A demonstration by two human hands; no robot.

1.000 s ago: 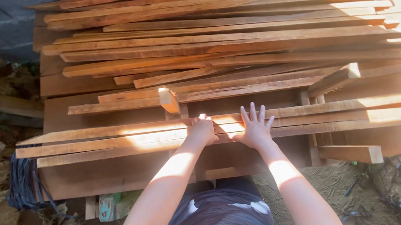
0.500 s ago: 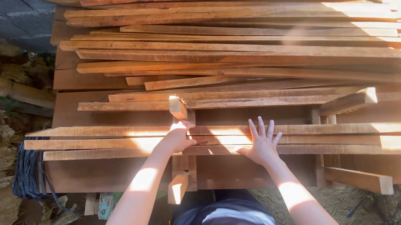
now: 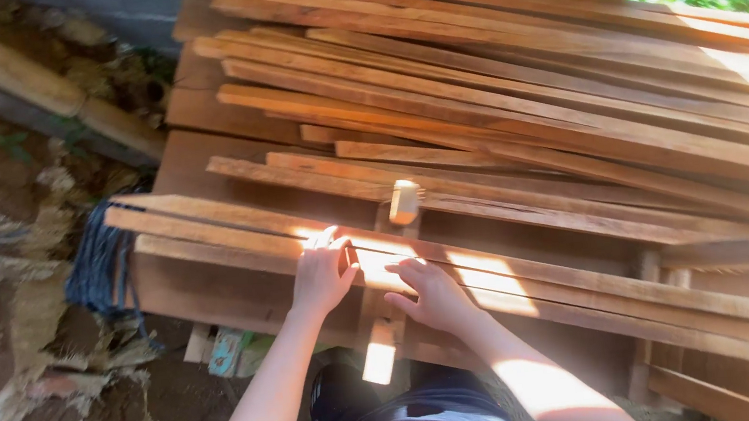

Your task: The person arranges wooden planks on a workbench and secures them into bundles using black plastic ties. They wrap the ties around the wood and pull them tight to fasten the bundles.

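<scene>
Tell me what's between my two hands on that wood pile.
In the head view, a short upright wooden piece runs between the left hand and the right hand, crossing under the long slats both hands rest on.

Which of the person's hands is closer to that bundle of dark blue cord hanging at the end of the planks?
Left. The left hand rests on the front plank, on the side toward the blue cord. The right hand lies farther along the planks, away from it.
</scene>
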